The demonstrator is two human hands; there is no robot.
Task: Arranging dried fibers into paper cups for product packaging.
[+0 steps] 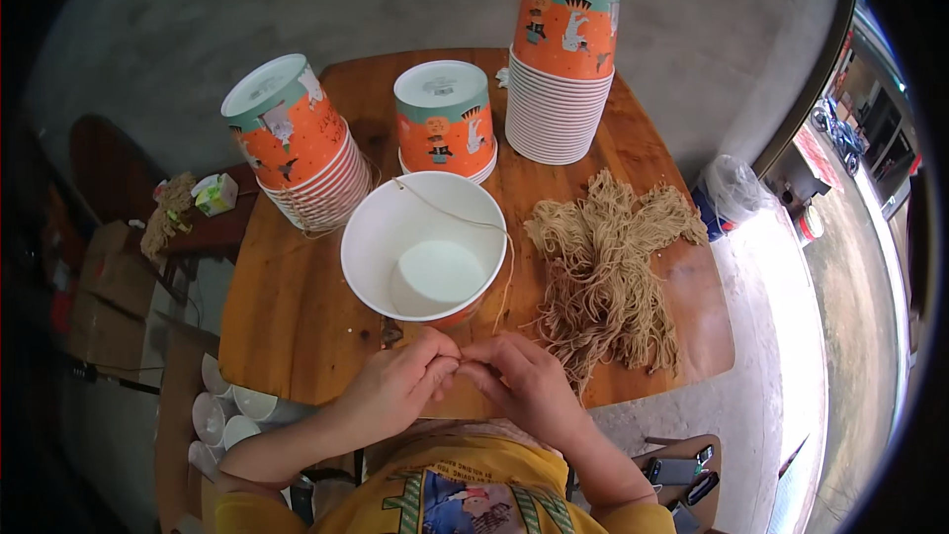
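A white-lined paper bucket (372,255) stands mouth up on the wooden table, close in front of me. A thin tan cord (445,215) lies across its mouth, passes over the right rim and hangs down toward my right hand. Just below the bucket, my left hand (415,382) and my right hand (524,381) meet fingertip to fingertip. Both are closed in a pinch on the cord, though little of it shows between the fingers. To the right lies a loose heap of tan cords (618,277).
Upside-down orange-and-green buckets stand in a left stack (297,143), a short middle stack (445,124) and a tall right stack (560,69). Beside the table's lower left, a cardboard box (183,376) holds white cups. Phones (675,472) lie on a stool at lower right.
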